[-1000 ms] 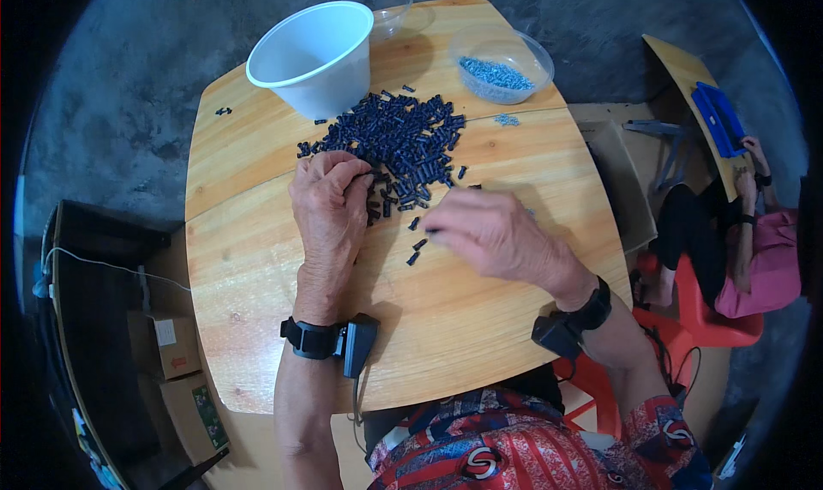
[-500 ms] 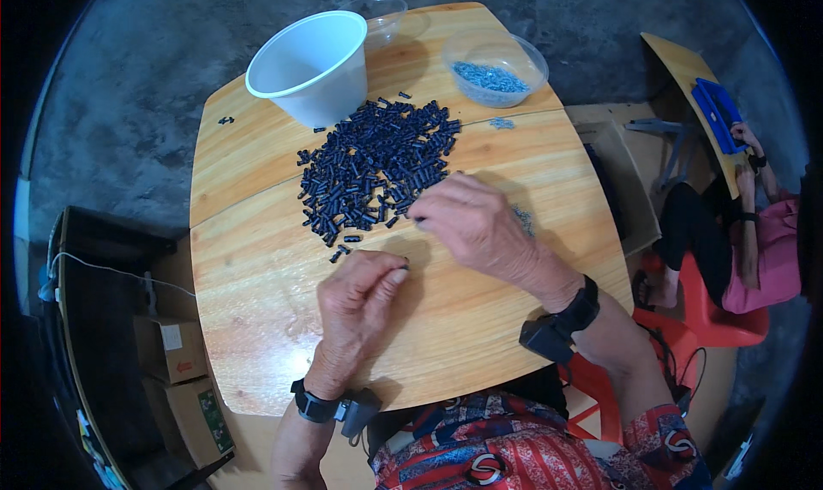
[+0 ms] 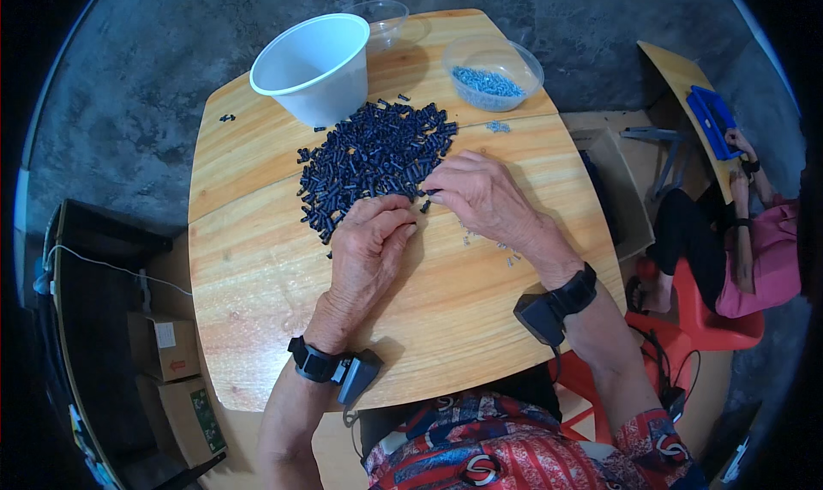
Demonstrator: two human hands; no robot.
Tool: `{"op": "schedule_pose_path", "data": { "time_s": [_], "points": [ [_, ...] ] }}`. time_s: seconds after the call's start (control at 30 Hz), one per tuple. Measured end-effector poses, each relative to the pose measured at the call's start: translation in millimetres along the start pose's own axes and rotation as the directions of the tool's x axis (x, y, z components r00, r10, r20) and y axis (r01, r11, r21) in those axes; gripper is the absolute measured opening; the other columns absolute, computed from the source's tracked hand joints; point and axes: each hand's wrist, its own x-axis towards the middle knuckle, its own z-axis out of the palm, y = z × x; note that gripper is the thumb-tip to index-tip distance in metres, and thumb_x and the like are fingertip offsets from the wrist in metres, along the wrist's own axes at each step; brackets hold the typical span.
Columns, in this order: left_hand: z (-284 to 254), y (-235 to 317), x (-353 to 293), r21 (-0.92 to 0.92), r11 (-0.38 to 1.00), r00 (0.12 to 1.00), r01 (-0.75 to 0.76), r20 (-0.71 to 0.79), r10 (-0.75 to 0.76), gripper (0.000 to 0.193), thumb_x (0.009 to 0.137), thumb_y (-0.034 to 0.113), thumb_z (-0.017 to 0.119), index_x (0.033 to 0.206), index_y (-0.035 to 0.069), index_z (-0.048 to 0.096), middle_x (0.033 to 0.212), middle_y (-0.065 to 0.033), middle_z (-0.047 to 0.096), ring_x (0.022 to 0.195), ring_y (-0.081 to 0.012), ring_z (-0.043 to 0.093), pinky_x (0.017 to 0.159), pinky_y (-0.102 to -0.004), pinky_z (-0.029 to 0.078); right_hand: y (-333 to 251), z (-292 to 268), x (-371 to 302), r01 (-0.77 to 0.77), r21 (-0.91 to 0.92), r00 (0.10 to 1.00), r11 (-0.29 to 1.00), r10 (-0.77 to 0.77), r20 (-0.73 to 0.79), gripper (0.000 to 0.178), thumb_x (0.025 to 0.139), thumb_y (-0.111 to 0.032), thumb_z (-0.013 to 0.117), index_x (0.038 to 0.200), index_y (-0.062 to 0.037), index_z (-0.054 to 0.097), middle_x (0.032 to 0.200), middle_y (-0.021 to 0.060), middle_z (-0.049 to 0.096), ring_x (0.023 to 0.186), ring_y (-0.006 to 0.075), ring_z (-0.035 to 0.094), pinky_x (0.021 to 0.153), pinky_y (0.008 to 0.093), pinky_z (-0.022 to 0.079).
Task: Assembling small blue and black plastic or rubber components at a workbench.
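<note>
- The left hand (image 3: 364,240) is curled, thumb and fingertips close together just below the pile; I cannot tell whether they meet or have hold of anything.
- The right hand (image 3: 484,196) is nearly closed, thumb and forefinger pinching a small black cylindrical piece (image 3: 431,192), probably by the tips because it is so slight.
- Just below that pinch lies a loose black cylinder (image 3: 425,206).
- Beyond the hands spreads a heap of black cylindrical pieces (image 3: 369,160) on the pale wood-grain surface (image 3: 274,318), presumably spread out so that single ones are easy to pick up.
- Silvery metal bits (image 3: 512,257) lie scattered near the right forearm, perhaps kept close for quick reach.
- Farther off, a round clear plastic bowl (image 3: 501,102) holds many more silvery bits, its walls likely keeping them from rolling.
- A tall white plastic tub (image 3: 330,102) stands behind the heap, with another clear bowl (image 3: 387,20) beyond it.
</note>
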Motion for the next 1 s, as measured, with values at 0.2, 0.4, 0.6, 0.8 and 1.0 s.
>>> {"op": "schedule_pose_path", "data": {
  "time_s": [0.2,0.4,0.6,0.8,1.0],
  "points": [
    [-7.4,18.8,-18.0,-0.158,0.981,0.993,0.115,-0.022,-0.120,0.008,0.080,0.003,0.068,0.088,0.002,0.066,0.083,-0.0104,0.066,0.077,-0.0238,0.063,0.069,-0.0310,0.049,2.4,-16.6,-8.9,-0.195,0.174,0.973,0.965,0.213,-0.087,0.009,0.076,-0.005,0.062,0.083,-0.0004,0.065,0.078,0.0115,0.063,0.073,0.0279,0.062,0.067,0.0367,0.050],
    [-12.5,23.3,-33.3,-0.253,0.953,0.984,0.165,0.105,-0.143,0.008,0.081,0.004,0.067,0.088,0.000,0.066,0.080,-0.0099,0.065,0.072,-0.0205,0.061,0.066,-0.0288,0.048,-6.9,-16.1,-11.8,-0.117,0.155,0.983,0.981,0.092,0.156,0.009,0.076,-0.008,0.062,0.082,-0.0023,0.065,0.076,0.0099,0.063,0.077,0.0256,0.062,0.071,0.0359,0.049],
    [-20.2,-4.5,-20.2,-0.315,0.930,0.978,0.187,0.146,-0.147,0.007,0.081,0.004,0.067,0.086,-0.001,0.067,0.079,-0.0086,0.065,0.071,-0.0171,0.060,0.065,-0.0265,0.047,-10.5,6.7,-2.7,0.050,0.089,0.998,0.995,-0.054,0.038,0.007,0.075,-0.008,0.062,0.079,-0.0040,0.065,0.079,0.0094,0.065,0.081,0.0250,0.061,0.076,0.0353,0.049],
    [-14.1,-20.5,-0.8,-0.522,0.802,0.957,0.289,0.160,-0.241,0.009,0.083,0.006,0.066,0.088,-0.001,0.069,0.083,-0.0050,0.066,0.074,-0.0099,0.058,0.066,-0.0220,0.047,-16.2,-3.7,-4.5,-0.185,0.353,0.967,0.917,0.235,-0.103,0.012,0.078,-0.003,0.064,0.089,-0.0019,0.068,0.079,0.0071,0.066,0.074,0.0164,0.062,0.066,0.0282,0.050],
    [-12.0,4.6,-17.3,-0.767,0.419,0.827,0.487,0.250,-0.503,0.013,0.087,0.008,0.063,0.096,-0.001,0.067,0.085,-0.0069,0.067,0.070,-0.0098,0.059,0.066,-0.0228,0.051,-28.2,-2.8,-9.0,-0.534,0.603,0.833,0.593,0.490,0.255,0.014,0.081,-0.004,0.064,0.094,-0.0016,0.068,0.078,0.0049,0.066,0.072,0.0100,0.061,0.061,0.0242,0.048]
  ]
}}
